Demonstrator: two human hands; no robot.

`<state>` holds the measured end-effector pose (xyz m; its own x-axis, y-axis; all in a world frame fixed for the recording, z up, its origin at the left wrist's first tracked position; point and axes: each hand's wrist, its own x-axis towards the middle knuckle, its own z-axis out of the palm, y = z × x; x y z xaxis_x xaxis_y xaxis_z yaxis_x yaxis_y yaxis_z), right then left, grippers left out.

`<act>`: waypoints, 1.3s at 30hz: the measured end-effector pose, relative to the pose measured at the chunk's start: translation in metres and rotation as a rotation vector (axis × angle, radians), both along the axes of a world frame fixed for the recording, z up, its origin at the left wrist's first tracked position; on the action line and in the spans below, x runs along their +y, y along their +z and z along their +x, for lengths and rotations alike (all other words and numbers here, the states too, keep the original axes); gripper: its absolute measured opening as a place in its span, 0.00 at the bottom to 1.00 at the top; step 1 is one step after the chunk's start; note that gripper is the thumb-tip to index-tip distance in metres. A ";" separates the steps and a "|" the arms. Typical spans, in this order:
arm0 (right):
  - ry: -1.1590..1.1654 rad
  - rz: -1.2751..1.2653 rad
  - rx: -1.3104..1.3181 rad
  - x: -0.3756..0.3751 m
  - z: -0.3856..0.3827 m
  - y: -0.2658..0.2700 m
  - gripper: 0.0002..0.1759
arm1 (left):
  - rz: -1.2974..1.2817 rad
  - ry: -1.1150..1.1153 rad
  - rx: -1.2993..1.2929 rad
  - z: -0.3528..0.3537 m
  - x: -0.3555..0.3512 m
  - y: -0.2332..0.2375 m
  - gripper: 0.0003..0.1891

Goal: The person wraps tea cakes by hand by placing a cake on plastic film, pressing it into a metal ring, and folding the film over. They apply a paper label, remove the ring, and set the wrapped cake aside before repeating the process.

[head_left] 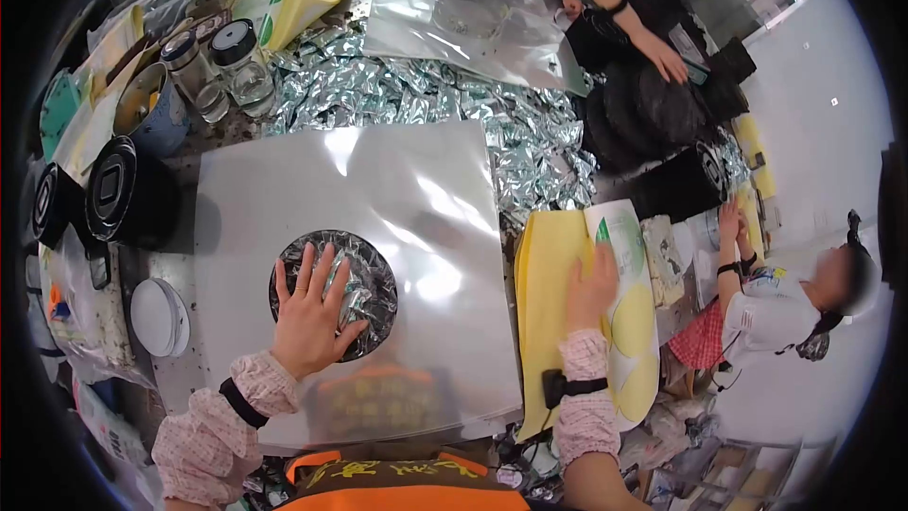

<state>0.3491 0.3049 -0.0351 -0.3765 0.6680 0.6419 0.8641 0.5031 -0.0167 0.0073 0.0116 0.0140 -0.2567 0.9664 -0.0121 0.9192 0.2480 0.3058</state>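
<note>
My left hand [315,315] lies with fingers spread over silvery foil packets [357,286] inside a black round tray or ring [383,270]. Beneath it spreads a large glossy grey sheet [255,189]. Slightly blurred, my right hand [592,286] rests with its fingers stretched out on a stack of yellow sheets [544,322]. Beside its fingers is a white-and-green printed sheet [624,237] bearing pale yellow round shapes. Whether the right fingertips pinch a sheet edge cannot be made out.
Loose foil packets [426,95] cover the far side. Glass bottles [244,71] and a black canister [132,194] stand left, near white discs [159,317]. Black round pieces [629,114] lie far right, under another person's hand [659,54]. One more person [776,298] is at right.
</note>
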 end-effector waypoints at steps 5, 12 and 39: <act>-0.099 -0.002 0.022 0.032 0.047 -0.033 0.12 | 0.034 0.008 0.032 0.004 -0.003 -0.003 0.44; -0.060 -0.204 0.344 0.056 0.064 0.066 0.12 | 0.045 -0.003 0.018 0.002 -0.005 0.001 0.48; 1.069 -0.818 0.031 -0.185 -0.246 0.036 0.43 | 0.530 0.223 -0.898 -0.016 -0.009 -0.018 0.32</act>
<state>0.1032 0.1196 0.0008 -0.9425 0.2511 0.2207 0.0516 0.7616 -0.6460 -0.0089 0.0028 -0.0043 -0.5346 0.8360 0.1235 0.2533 0.0192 0.9672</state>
